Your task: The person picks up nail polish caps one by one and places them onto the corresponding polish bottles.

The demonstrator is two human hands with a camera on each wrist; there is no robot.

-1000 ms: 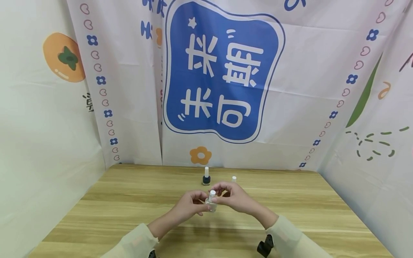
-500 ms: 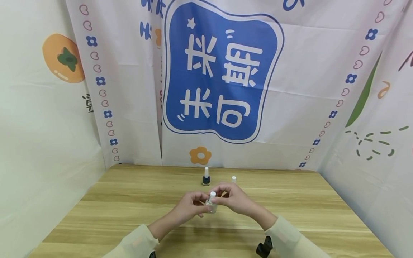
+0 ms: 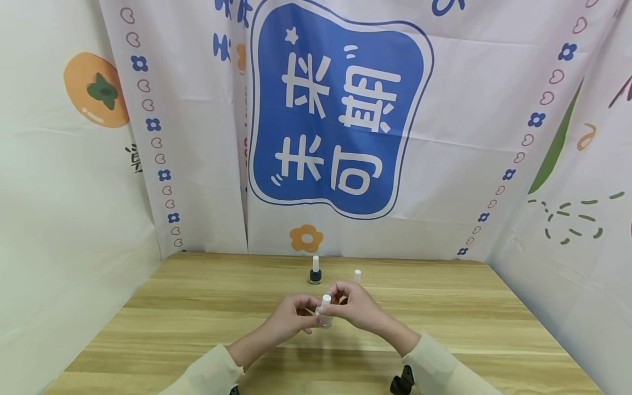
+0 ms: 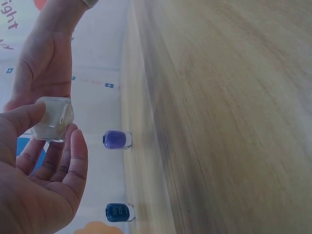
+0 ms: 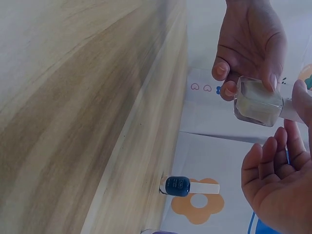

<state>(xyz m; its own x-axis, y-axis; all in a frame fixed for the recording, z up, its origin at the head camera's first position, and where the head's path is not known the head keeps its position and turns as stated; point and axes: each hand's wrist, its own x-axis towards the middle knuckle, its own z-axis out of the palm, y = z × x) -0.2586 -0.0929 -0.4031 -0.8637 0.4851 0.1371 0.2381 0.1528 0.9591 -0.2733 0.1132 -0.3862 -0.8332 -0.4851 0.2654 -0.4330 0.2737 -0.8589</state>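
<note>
A squarish glass bottle of pale nail polish (image 5: 258,101) with a white cap (image 3: 326,299) is held between my two hands, raised over the table. My left hand (image 3: 294,317) grips the glass body, its thumb lying along the near side. With thumb and fingers my right hand (image 3: 356,305) pinches the white cap. In the left wrist view the bottle's base faces the camera and the cap is hidden behind it. The right wrist view shows the cap partly covered by my right thumb.
A dark teal nail polish bottle (image 3: 315,271) with a white cap stands at the back of the wooden table (image 3: 222,285). A purple nail polish bottle (image 4: 116,140) stands to its right, mostly hidden behind my right hand in the head view. Printed cloth (image 3: 454,181) hangs behind.
Both hands and the pale bottle have shifted very slightly down and to the right. My right hand has turned a little at the cap. The standing bottles stay put.
</note>
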